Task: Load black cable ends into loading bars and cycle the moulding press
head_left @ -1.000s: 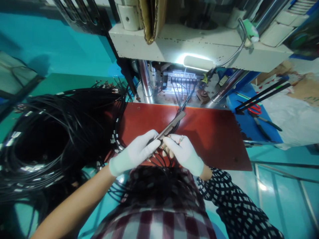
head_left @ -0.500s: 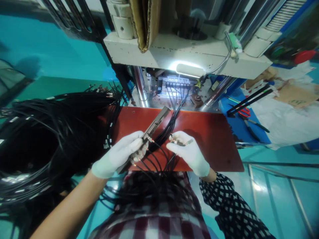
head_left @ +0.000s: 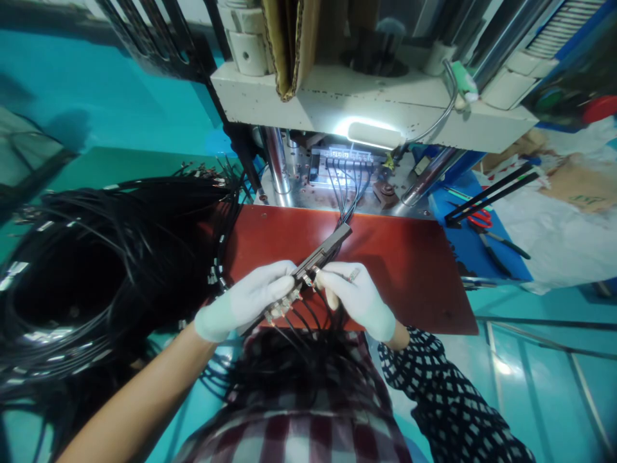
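Observation:
My gloved left hand (head_left: 255,296) is closed around a long grey metal bar fixture (head_left: 324,249), tilted with its far end up to the right. Along the bar's near edge sit several small metal cable connectors (head_left: 284,305), their black cables (head_left: 308,316) hanging toward my lap. My gloved right hand (head_left: 359,296) pinches a cable connector (head_left: 311,276) against the bar's edge. Another small metal piece (head_left: 354,275) shows by its fingers. The right fingertips partly hide what they grip.
A red-brown board (head_left: 409,276) lies in front of a press holding a lit die (head_left: 342,168) with several cables in it. A large coil of black cables (head_left: 96,257) lies at left. Red-handled pliers (head_left: 486,231) rest on a blue surface (head_left: 511,260) at right.
My right hand has moved left to the bar, bringing the connector against its edge. The bar in my left hand has shifted right and tilted flatter.

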`<state>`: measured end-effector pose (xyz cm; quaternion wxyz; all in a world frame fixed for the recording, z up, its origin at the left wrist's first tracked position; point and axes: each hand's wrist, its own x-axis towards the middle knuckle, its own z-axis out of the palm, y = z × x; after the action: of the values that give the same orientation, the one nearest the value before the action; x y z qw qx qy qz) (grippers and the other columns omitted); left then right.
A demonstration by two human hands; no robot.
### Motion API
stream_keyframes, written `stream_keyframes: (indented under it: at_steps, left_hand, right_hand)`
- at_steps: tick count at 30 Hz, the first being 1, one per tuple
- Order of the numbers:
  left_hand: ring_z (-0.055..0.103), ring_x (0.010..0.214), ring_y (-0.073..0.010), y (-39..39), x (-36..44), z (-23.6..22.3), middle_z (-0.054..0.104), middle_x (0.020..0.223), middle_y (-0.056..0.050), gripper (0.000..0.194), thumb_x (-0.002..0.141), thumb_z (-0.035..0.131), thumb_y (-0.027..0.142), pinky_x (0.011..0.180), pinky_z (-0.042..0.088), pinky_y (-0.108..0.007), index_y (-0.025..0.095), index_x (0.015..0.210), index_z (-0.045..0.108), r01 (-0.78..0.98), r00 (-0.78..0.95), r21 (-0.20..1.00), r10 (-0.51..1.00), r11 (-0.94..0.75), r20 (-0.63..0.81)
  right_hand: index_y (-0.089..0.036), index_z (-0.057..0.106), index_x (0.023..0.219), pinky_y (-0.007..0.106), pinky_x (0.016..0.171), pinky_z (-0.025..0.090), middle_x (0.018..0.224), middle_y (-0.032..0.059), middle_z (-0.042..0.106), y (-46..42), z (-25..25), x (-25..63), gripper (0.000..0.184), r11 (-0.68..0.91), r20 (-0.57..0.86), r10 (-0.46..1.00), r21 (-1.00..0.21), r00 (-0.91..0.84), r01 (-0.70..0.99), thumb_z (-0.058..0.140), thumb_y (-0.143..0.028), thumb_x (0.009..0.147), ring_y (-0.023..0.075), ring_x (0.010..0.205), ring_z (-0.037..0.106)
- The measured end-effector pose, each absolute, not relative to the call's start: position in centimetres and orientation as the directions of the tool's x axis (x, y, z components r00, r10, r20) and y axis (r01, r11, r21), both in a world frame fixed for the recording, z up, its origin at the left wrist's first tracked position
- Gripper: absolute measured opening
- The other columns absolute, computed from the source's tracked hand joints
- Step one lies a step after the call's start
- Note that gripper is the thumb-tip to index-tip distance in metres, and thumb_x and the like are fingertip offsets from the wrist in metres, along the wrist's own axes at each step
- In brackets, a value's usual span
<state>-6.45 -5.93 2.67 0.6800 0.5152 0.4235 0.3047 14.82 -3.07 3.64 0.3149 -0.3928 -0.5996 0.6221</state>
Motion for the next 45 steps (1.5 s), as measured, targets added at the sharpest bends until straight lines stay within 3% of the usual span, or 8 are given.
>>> stream_keyframes:
  at_steps: [5, 13, 17, 21, 27, 36, 42, 45]
  left_hand:
    - [0.043, 0.058, -0.0076, -6.1, -6.6, 2.5, 0.048, 0.076, 0.002, 0.035, 0.096, 0.051, 0.051, 0.051, 0.038, -0.02, 0.016, 0.097, 0.052, 0.038, 0.46, 0.959, 0.847, 0.282, -0.267]
    - [0.048, 0.074, -0.0136, -5.4, -6.0, 3.4, 0.052, 0.082, 0.001, 0.03, 0.1, 0.044, 0.046, 0.07, 0.04, -0.027, 0.018, 0.092, 0.051, 0.494, 0.433, 0.861, 0.893, -0.123, -0.121]
    - [0.048, 0.064, -0.0118, -5.5, -6.0, 2.8, 0.05, 0.076, 0.003, 0.033, 0.099, 0.045, 0.05, 0.059, 0.041, -0.024, 0.019, 0.091, 0.05, 0.335, 0.411, 0.942, 0.896, 0.024, -0.169]
    - [0.047, 0.064, -0.0109, -5.6, -6.8, 2.5, 0.05, 0.077, 0.002, 0.033, 0.098, 0.047, 0.05, 0.058, 0.041, -0.022, 0.018, 0.09, 0.051, 0.231, 0.358, 0.97, 0.92, 0.079, -0.16]
    - [0.048, 0.067, -0.0109, -5.6, -7.8, 2.4, 0.053, 0.079, 0.0, 0.031, 0.098, 0.05, 0.047, 0.06, 0.042, -0.022, 0.017, 0.093, 0.055, 0.189, 0.327, 0.979, 0.935, 0.075, -0.135]
    - [0.045, 0.054, -0.0066, -5.8, -7.9, 2.4, 0.053, 0.076, 0.0, 0.036, 0.096, 0.052, 0.05, 0.045, 0.039, -0.017, 0.016, 0.108, 0.056, -0.054, 0.3, 0.984, 0.943, 0.17, -0.146]
    - [0.045, 0.054, -0.0067, -5.7, -8.2, 2.6, 0.053, 0.076, 0.0, 0.04, 0.096, 0.051, 0.053, 0.044, 0.039, -0.017, 0.015, 0.107, 0.055, -0.049, 0.274, 0.985, 0.95, 0.168, -0.148]
    - [0.046, 0.056, -0.0074, -5.5, -8.4, 2.6, 0.053, 0.075, 0.0, 0.036, 0.097, 0.05, 0.051, 0.048, 0.041, -0.018, 0.015, 0.101, 0.055, 0.079, 0.309, 0.992, 0.944, 0.098, -0.118]
  right_hand:
    - [-0.019, 0.058, 0.061, 0.028, 0.069, 0.044, 0.051, -0.0019, 0.058, -2.8, 3.8, 14.9, 0.035, -0.088, -0.113, 0.855, -0.993, -0.506, 0.072, 0.053, -0.03, 0.094, 0.013, 0.056, 0.052]
    - [-0.019, 0.059, 0.063, 0.03, 0.077, 0.045, 0.061, 0.0001, 0.062, -2.6, 3.0, 15.6, 0.04, 0.017, -0.068, 0.844, -0.988, -0.531, 0.153, 0.048, -0.033, 0.098, 0.0148, 0.066, 0.057]
    - [-0.019, 0.068, 0.087, 0.03, 0.079, 0.048, 0.081, 0.0011, 0.07, -2.5, 2.7, 16.7, 0.018, -0.045, -0.102, 0.888, -0.99, -0.448, 0.135, 0.067, -0.037, 0.087, 0.0159, 0.078, 0.062]
    - [-0.019, 0.066, 0.088, 0.027, 0.067, 0.046, 0.079, -0.001, 0.067, -3.2, 2.6, 18.0, 0.024, -0.131, -0.175, 0.92, -0.98, -0.35, 0.146, 0.081, -0.029, 0.072, 0.0125, 0.07, 0.058]
    - [-0.017, 0.072, 0.09, 0.029, 0.073, 0.051, 0.085, 0.0027, 0.073, -4.0, 2.1, 18.5, 0.02, -0.199, -0.221, 0.924, -0.975, -0.312, 0.102, 0.078, -0.027, 0.074, 0.0144, 0.074, 0.065]
    - [-0.018, 0.073, 0.11, 0.023, 0.056, 0.047, 0.092, 0.0045, 0.075, -5.1, 3.2, 19.5, 0.032, -0.346, -0.349, 0.861, -0.935, -0.371, 0.076, 0.07, -0.026, 0.079, 0.0093, 0.061, 0.06]
    - [-0.016, 0.074, 0.1, 0.024, 0.059, 0.048, 0.093, 0.0073, 0.075, -5.4, 2.8, 19.8, 0.021, -0.346, -0.306, 0.856, -0.938, -0.417, -0.021, 0.064, -0.028, 0.086, 0.0092, 0.061, 0.058]
    - [-0.018, 0.076, 0.092, 0.023, 0.05, 0.039, 0.081, 0.0055, 0.071, -5.6, 2.4, 20.0, 0.023, -0.418, -0.337, 0.83, -0.903, -0.444, -0.096, 0.066, -0.039, 0.088, 0.0086, 0.055, 0.052]
